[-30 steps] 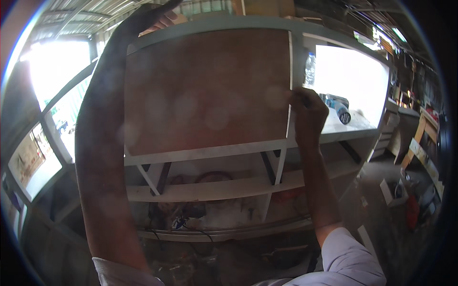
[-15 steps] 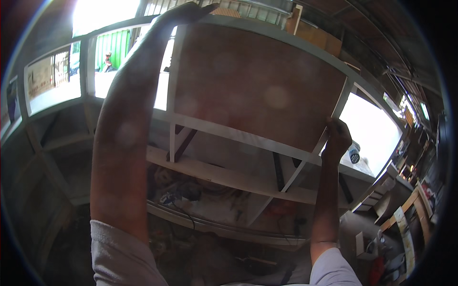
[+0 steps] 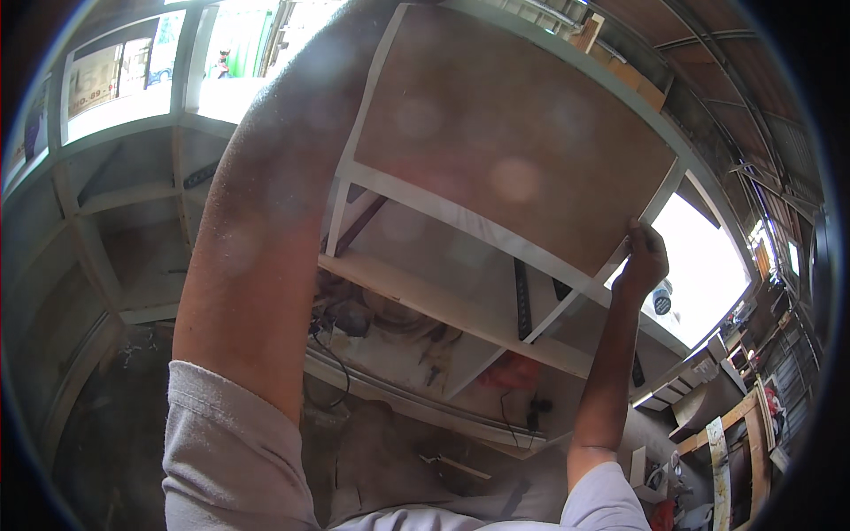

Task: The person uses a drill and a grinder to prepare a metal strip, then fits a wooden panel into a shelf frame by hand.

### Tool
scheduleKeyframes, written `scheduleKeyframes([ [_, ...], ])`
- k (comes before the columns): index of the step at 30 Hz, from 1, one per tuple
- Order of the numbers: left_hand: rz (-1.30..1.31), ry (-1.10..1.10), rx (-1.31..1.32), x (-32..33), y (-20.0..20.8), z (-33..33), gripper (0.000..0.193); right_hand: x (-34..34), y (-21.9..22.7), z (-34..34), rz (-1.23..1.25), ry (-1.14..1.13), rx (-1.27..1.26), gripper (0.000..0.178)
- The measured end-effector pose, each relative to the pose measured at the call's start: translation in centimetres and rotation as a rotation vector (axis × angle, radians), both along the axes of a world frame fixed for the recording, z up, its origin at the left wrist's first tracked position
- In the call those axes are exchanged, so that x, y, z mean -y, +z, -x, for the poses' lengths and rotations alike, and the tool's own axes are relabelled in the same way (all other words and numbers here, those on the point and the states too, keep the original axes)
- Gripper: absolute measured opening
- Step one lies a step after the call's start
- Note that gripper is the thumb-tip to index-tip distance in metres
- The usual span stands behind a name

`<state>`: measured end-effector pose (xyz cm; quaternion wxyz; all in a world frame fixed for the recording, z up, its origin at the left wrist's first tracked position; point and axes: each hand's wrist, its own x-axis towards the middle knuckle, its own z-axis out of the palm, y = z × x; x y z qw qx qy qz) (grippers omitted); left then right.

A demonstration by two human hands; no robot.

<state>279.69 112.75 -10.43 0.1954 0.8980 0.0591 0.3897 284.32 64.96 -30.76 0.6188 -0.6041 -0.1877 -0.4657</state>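
A flat brown board [image 3: 513,133] fills a large opening in a white-painted frame [image 3: 443,196]. At the board's lower right edge, my right hand [image 3: 645,257] is closed round the upright post [image 3: 660,199] of that frame, its fingertips touching the seam beside the board. My left forearm [image 3: 257,257] reaches up along the board's left side, and the hand itself is cut off by the top of the picture.
Below the board runs a pale ledge [image 3: 452,305] with dark metal brackets [image 3: 522,301]. Tools and a cable lie lower down, near a red item [image 3: 509,370]. A dark round-ended object [image 3: 661,301] shows beyond the right-hand opening. Wooden framing [image 3: 744,442] stands at right.
The view has shifted, so the board sits further right and higher. My left hand, seen at the frame's top before, has passed out of the picture. My right hand keeps its place on the post.
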Motion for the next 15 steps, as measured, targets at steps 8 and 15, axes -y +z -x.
scheduleKeyframes([
  [8,-0.135,0.043,0.236,-2.7,0.2,-2.2,0.074,-1.0,0.2,0.3,-0.012,0.002,0.004,0.02],
  [15,-0.129,0.035,0.222,-2.4,-0.5,-2.7,0.072,-0.6,0.3,0.2,-0.034,0.002,0.0,0.021],
])
